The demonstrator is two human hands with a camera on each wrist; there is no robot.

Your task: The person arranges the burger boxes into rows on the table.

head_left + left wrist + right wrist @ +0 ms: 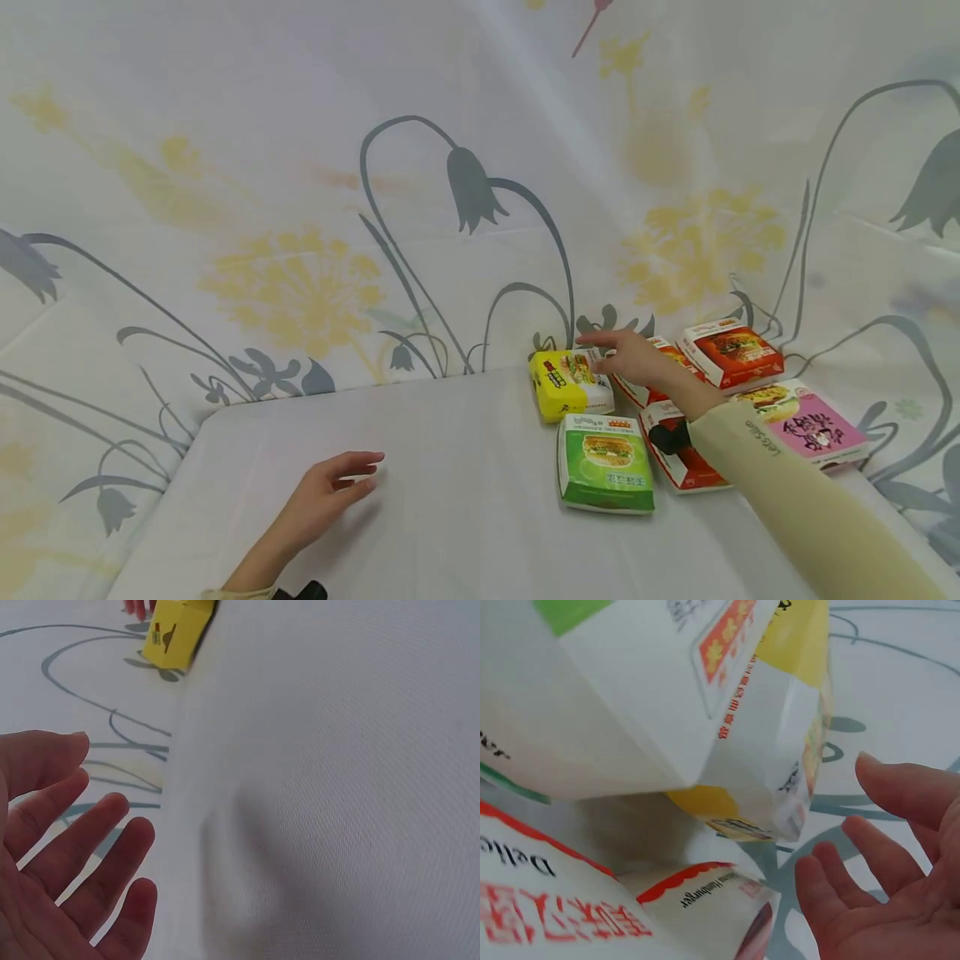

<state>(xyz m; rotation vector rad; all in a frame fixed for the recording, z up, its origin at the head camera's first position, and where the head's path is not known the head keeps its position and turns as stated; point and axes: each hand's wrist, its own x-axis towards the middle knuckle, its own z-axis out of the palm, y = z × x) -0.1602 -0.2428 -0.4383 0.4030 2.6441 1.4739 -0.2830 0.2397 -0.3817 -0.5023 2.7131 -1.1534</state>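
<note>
My right hand (617, 350) reaches to the back of the table with straight fingers, just over the far right end of a yellow burger box (561, 387). In the right wrist view the open palm (889, 900) sits close beside that yellow box (795, 742) and holds nothing. My left hand (341, 483) hovers low over the white tablecloth (450, 500) at the front left, fingers relaxed and empty. The left wrist view shows its fingers (82, 855) spread, with the yellow box (172, 634) far off.
A green box (604, 463), a red-and-white box (678, 462), an orange-red box (737, 353) and a pink box (808, 422) lie clustered at the right. A flowered cloth (300, 208) hangs behind the table. My right sleeve (795, 500) crosses the right corner.
</note>
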